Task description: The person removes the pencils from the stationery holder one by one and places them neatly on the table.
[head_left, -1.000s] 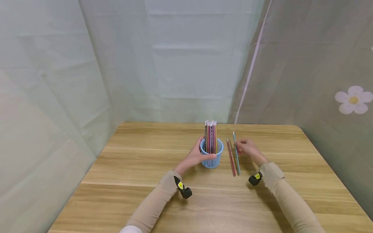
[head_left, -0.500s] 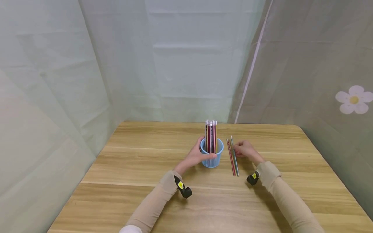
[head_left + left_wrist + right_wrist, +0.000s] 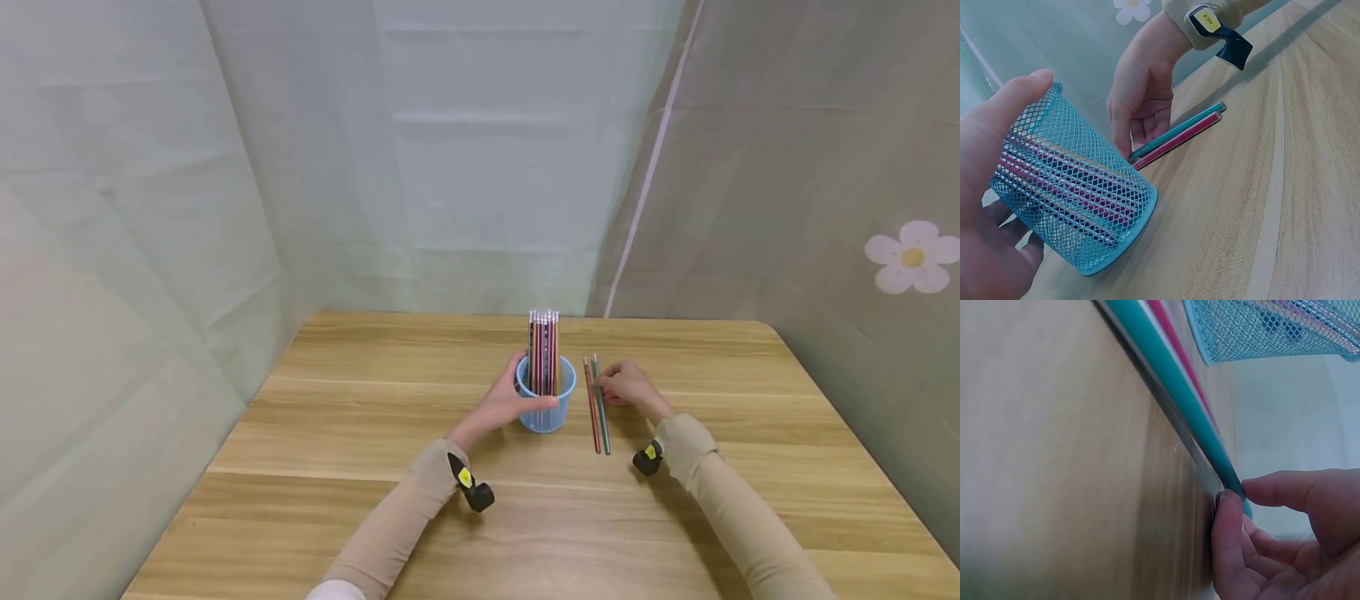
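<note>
My left hand (image 3: 504,405) grips a light-blue mesh pencil cup (image 3: 543,419), thumb across its near side and fingers behind. Several striped pencils (image 3: 543,350), dark, red and yellow, stand upright in the cup against its left side. To the right of the cup, a teal pencil (image 3: 603,421) and a red pencil (image 3: 592,408) lie side by side on the table. The thumb and forefinger of my right hand (image 3: 633,388) pinch the teal pencil near its far end, as the right wrist view shows of the teal pencil (image 3: 1175,387). Its other fingers are curled beneath.
The wooden table (image 3: 390,392) reaches to a pale cloth backdrop (image 3: 480,167) at the back and sides. A white flower (image 3: 912,257) is printed on the right cloth. A small black camera (image 3: 648,458) on the right wrist sits just above the tabletop.
My right hand has moved left with the teal pencil, drawing it alongside the red one. The red pencil's near end has shifted slightly left. My left hand and the cup have stayed put.
</note>
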Demonstrator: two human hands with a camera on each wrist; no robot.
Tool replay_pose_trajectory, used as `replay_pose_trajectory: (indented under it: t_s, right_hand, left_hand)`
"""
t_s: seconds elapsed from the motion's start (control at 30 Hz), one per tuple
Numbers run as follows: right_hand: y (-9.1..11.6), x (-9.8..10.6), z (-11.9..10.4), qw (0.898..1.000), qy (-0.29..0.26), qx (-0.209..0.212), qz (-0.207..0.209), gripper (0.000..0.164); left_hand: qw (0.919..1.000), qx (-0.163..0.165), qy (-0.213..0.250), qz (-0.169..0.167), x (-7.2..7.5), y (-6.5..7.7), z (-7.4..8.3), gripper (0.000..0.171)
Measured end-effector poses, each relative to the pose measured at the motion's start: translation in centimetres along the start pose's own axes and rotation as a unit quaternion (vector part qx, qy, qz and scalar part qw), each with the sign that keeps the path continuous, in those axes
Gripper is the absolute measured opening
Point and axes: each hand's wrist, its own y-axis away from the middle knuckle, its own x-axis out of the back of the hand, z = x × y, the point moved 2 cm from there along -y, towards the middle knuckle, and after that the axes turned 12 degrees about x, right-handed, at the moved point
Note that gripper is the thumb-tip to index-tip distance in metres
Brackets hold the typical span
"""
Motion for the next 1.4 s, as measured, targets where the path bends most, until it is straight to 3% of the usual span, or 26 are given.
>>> replay_pose_trajectory:
  t_s: [0.53,1.0,1.23,1.4]
  right_hand:
    - [0.1,-0.5,-0.1,0.999,0.043,0.006,0.020,0.021]
    - [0.0,-0.1,-0.4,0.999,0.036,0.011,0.030,0.022]
    - [0.5,0.5,-1.7,0.994,0.077,0.049,0.058,0.025]
    - [1.0,0.5,-3.3,0.987,0.106,0.091,0.078,0.031]
  left_hand:
    - [1.0000,-0.001,0.003,0.002,-0.1,0.1,-0.1,0.097]
    - [1.0000,-0.005,0.001,0.003,0.0,-0.2,-0.2,0.098]
    - [0.9998,-0.014,0.013,-0.004,-0.2,-0.3,-0.1,0.100]
    - [1.0000,0.001,0.009,0.002,-0.2,-0.3,-0.2,0.100]
